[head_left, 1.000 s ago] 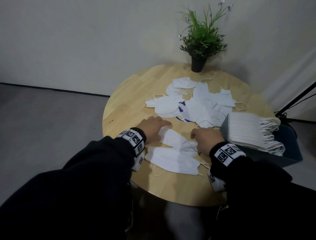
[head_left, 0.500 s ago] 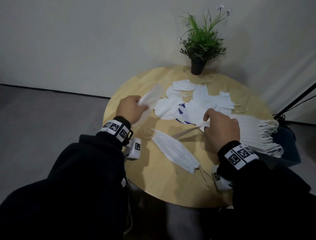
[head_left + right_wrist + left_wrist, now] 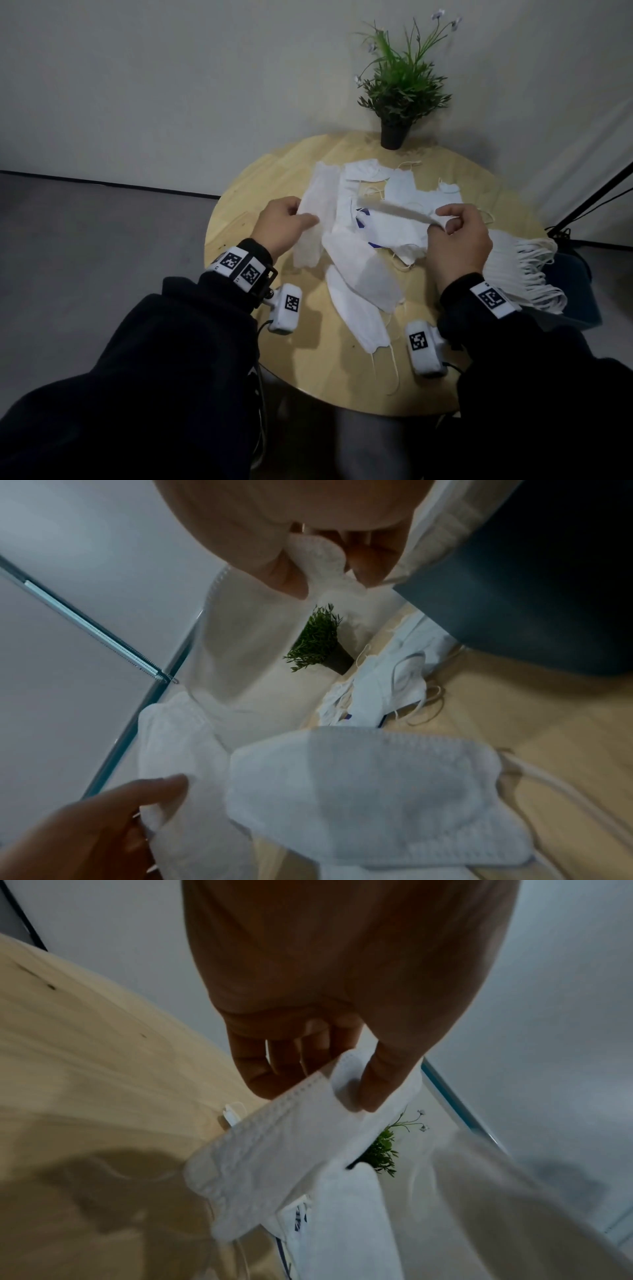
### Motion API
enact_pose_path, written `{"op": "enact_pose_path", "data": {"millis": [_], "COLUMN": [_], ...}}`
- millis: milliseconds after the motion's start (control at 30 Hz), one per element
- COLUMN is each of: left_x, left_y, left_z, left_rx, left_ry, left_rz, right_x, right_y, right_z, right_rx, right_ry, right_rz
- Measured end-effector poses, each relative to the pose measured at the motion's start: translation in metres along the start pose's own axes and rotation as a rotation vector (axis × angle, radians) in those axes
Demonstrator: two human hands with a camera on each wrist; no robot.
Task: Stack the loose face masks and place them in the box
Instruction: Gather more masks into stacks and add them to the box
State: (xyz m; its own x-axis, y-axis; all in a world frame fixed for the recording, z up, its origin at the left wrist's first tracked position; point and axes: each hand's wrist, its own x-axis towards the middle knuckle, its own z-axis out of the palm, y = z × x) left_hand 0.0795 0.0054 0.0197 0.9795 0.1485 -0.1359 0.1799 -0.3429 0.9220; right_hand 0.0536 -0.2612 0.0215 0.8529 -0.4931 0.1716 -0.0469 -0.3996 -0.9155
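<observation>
- Masks lie loose in a pile (image 3: 407,219) at the centre of the round table (image 3: 239,205); two more (image 3: 359,291) overlap below it, toward the frame's lower middle.
- Left hand (image 3: 281,224), centre-left in the head view, is raised off the table with the back of the hand toward the camera; thumb and curled fingers pinch the edge of one mask (image 3: 313,219), which hangs down long and narrow.
- Right hand (image 3: 457,240), centre-right, is also raised, knuckles up; its thumb and fingertips pinch the end of a second mask (image 3: 394,210), which stretches leftward, blurred, over the pile.
- Box (image 3: 579,291) sits at the right edge of the head view, dark blue, with a stack (image 3: 513,270) of masks in it, ear loops spilling over its near side.
- Left wrist view alone shows the grip up close: the thumb (image 3: 383,1085) presses the mask's stitched edge (image 3: 284,1150) against the fingers (image 3: 260,1069).
- Right wrist view alone shows the crumpled mask end (image 3: 318,555) caught between thumb and fingers, the box wall (image 3: 531,601) at upper right, and the left hand (image 3: 92,829) at lower left.
- Plant (image 3: 397,96) stands at the table's far edge, top centre of the head view.
</observation>
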Motion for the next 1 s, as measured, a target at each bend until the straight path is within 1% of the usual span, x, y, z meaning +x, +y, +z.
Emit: {"op": "enact_pose_path", "data": {"millis": [100,200,267,333,400,533,633,733,800,900,1000], "left_x": [-0.004,-0.006,-0.007,-0.009,-0.01,-0.013,-0.017,-0.019,-0.02,-0.026,-0.031], "left_y": [0.005,0.007,0.008,0.009,0.011,0.015,0.016,0.015,0.014,0.018,0.021], "left_z": [0.0,0.0,0.001,0.001,0.0,0.001,0.003,0.002,-0.001,-0.003,-0.004], "left_rx": [-0.056,-0.08,-0.075,-0.077,-0.134,-0.25,-0.25,-0.223,-0.249,-0.266,-0.337], "left_ry": [-0.012,0.015,0.028,0.033,0.022,-0.026,0.002,0.074,0.067,0.025,-0.01], "left_rz": [-0.029,-0.051,-0.065,-0.061,-0.055,-0.055,-0.003,0.022,-0.002,-0.067,-0.106], "right_x": [-0.001,-0.002,-0.003,-0.005,-0.009,-0.018,-0.021,-0.02,-0.022,-0.022,-0.021], "right_y": [0.0,0.001,0.003,0.006,0.007,0.003,0.0,0.0,-0.003,-0.004,-0.002], "right_z": [0.0,0.001,0.003,0.005,0.007,0.006,0.005,0.006,0.007,0.009,0.012], "right_rx": [0.011,0.04,0.076,0.118,0.186,0.338,0.404,0.388,0.377,0.393,0.421], "right_ry": [-0.016,-0.065,-0.133,-0.238,-0.335,-0.479,-0.539,-0.613,-0.669,-0.716,-0.791], "right_rz": [-0.003,0.012,0.038,0.091,0.152,0.257,0.306,0.32,0.312,0.348,0.347]}}
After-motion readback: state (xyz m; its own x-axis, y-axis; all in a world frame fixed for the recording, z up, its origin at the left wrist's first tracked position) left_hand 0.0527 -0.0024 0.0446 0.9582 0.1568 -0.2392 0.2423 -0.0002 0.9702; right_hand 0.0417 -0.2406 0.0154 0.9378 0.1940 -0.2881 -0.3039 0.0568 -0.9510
